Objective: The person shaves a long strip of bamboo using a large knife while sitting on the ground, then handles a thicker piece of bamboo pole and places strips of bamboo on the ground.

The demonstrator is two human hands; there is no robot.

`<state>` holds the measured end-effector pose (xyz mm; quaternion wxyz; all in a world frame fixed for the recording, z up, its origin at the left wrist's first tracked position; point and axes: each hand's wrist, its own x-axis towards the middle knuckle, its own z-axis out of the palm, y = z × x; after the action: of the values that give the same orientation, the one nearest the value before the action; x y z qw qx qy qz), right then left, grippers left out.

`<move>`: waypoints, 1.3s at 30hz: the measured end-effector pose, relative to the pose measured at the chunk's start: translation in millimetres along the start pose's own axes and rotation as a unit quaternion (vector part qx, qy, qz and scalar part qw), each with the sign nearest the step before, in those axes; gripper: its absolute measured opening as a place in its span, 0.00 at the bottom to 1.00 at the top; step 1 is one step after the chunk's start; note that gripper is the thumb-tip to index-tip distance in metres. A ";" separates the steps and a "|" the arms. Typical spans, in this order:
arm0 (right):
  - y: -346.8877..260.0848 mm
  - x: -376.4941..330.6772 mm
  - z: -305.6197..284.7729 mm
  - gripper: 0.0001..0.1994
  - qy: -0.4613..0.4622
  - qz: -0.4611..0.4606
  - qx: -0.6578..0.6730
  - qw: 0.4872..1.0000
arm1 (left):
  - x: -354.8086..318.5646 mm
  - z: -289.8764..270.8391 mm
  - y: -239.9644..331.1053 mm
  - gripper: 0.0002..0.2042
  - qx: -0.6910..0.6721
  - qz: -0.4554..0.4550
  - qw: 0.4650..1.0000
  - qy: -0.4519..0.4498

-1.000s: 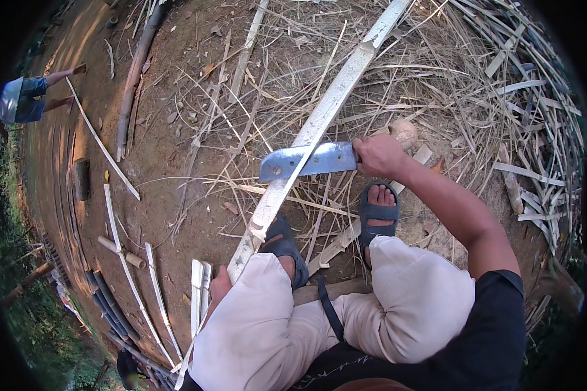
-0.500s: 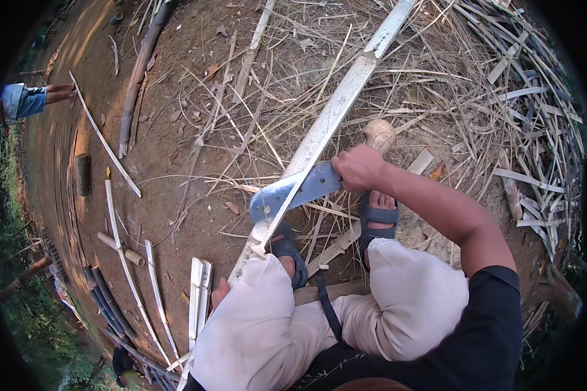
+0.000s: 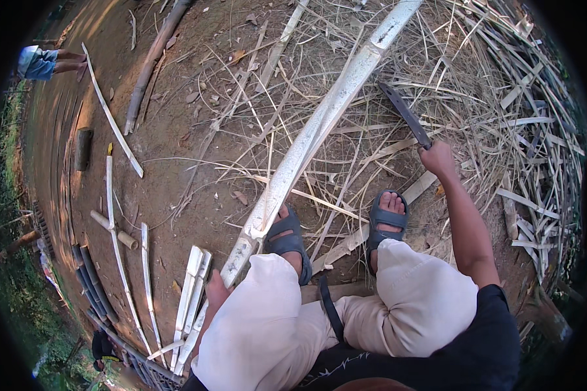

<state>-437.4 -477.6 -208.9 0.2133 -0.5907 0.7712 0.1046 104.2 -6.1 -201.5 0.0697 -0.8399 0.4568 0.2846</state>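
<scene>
A long split bamboo strip [image 3: 302, 148], pale with visible nodes, runs slantwise from the top of the view down beside my left knee. My left hand [image 3: 217, 289] grips its lower end, though my knee hides part of that hand. My right hand [image 3: 438, 159] is closed round the handle of a machete [image 3: 406, 116], out to the right of the bamboo and apart from it. The dark blade points up and to the left, seen nearly edge-on. My fingers cover the handle.
Shavings [image 3: 430, 98] litter the ground ahead, with a heap of strips [image 3: 535, 156] at far right. Split bamboo pieces [image 3: 192, 287] lie by my left knee. My sandalled feet [image 3: 388, 218] stand close to the work. Another person's legs [image 3: 65, 60] show at upper left.
The machete has come off the bamboo and swung up to the right with my right hand. Its blade was lying across the strip and now shows edge-on. My left hand stays at the lower end.
</scene>
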 end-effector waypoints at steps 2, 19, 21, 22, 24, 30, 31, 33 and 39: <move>-2.3 -23.1 29.3 0.21 -0.002 0.016 0.062 0.998 | 17.9 -5.4 28.0 0.26 0.000 0.033 0.999 0.042; -172.5 -79.3 15.6 0.40 -0.268 -0.120 0.543 0.787 | -0.6 -39.8 138.4 0.23 -0.041 0.048 0.975 0.214; -193.8 -97.3 8.5 0.42 -0.259 -0.148 0.539 0.787 | -2.0 -42.6 153.8 0.23 -0.054 0.060 0.965 0.248; -206.1 -107.5 11.2 0.41 -0.248 -0.156 0.530 0.796 | -4.6 -48.6 157.1 0.23 -0.054 0.065 0.959 0.270; -217.6 -116.9 11.8 0.40 -0.251 -0.171 0.526 0.795 | -5.5 -64.4 164.2 0.23 -0.057 0.069 0.944 0.317; -232.0 -155.6 -46.9 0.25 -0.328 -0.192 0.591 0.712 | -29.5 -138.7 151.7 0.24 -0.065 0.038 0.923 0.376; -227.2 -164.4 -63.9 0.23 -0.312 -0.201 0.590 0.717 | -30.6 -145.8 152.5 0.25 -0.081 0.044 0.924 0.371; -227.4 -185.0 -108.3 0.20 -0.273 -0.285 0.508 0.766 | -41.9 -167.9 156.0 0.25 -0.099 0.049 0.918 0.382; -229.6 -247.6 -252.8 0.13 -0.186 -0.523 0.342 0.758 | -68.5 -259.3 200.0 0.23 -0.147 0.057 0.901 0.403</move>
<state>-217.5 -431.9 148.2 0.5620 -0.7585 0.2723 -0.1862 21.4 -168.6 79.0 -0.2608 -0.8559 0.4463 -0.0114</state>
